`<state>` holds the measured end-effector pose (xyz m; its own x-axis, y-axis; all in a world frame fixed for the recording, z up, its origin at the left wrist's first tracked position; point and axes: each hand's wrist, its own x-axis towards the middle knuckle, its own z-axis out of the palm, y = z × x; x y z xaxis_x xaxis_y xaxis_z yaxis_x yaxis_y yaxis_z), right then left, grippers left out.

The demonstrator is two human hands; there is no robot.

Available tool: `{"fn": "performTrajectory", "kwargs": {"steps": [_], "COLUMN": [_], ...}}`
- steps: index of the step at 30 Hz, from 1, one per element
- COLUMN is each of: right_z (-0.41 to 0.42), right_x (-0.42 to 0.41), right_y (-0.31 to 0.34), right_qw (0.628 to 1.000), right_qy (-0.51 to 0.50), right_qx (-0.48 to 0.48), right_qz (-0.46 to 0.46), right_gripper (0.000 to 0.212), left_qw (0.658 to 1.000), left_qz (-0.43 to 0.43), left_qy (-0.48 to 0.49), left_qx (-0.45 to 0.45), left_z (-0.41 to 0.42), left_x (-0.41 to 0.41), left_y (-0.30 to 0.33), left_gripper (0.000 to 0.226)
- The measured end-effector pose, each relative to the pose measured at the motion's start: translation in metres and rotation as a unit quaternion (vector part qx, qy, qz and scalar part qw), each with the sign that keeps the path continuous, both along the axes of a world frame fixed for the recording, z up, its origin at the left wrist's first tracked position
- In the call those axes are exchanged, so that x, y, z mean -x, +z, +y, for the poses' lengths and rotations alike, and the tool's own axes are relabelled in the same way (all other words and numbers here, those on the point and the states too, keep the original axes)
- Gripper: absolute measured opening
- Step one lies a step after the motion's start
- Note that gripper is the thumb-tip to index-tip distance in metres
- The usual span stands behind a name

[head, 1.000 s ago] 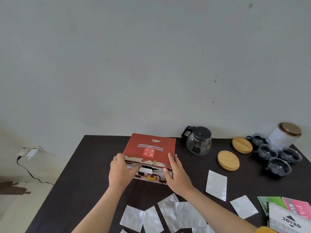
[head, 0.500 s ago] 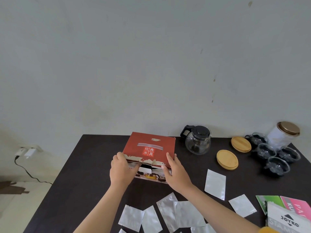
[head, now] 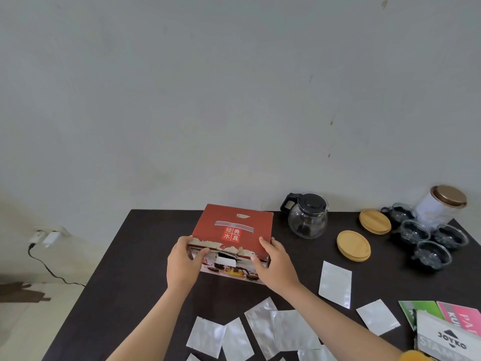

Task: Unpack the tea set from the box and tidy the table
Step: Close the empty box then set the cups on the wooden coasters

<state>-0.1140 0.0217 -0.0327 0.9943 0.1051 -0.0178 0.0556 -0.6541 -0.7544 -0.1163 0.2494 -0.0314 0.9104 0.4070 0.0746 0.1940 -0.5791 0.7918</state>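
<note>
Head view: I see a red box point(head: 235, 230) on the dark table point(head: 125, 269), left of centre and close to the far edge by the wall. My left hand point(head: 182, 264) grips its near left corner, fingers curled over the torn lid edge; my right hand point(head: 276, 264) grips the near right corner the same way. Lid sits down on the box; through the torn front gap I make out only something white, contents otherwise hidden. Long axis of the box runs left to right, printed front face toward me.

Right of it stands a glass pot point(head: 308, 217) with a black lid, seemingly empty. Farther right, two wooden lids point(head: 354, 246) lie flat, then four glass cups point(head: 432, 254) clustered together, and a white canister point(head: 440, 207) with its brown lid on.

Foil packets point(head: 281, 332) scatter the near side between my forearms. Bare tabletop lies left of the box, out to the left edge.
</note>
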Motion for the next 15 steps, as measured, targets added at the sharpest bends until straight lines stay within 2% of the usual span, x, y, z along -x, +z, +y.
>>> {"fn": "performTrajectory", "kwargs": {"steps": [4,15], "right_z": [0.002,0.004], "right_x": [0.001,0.003], "right_y": [0.001,0.004], "right_qw": [1.000,0.999], "right_qy": [-0.009,-0.016], "right_qx": [-0.011,-0.026], "right_qz": [0.001,0.013], "right_gripper": [0.060,0.060], "left_qw": [0.992,0.969], "left_qz": [-0.003,0.013], "left_qy": [0.044,0.110], "left_qx": [0.117,0.223], "left_z": [-0.012,-0.022], "left_x": [-0.004,-0.013], "left_y": [-0.007,-0.014], "left_gripper": [0.051,0.055]}}
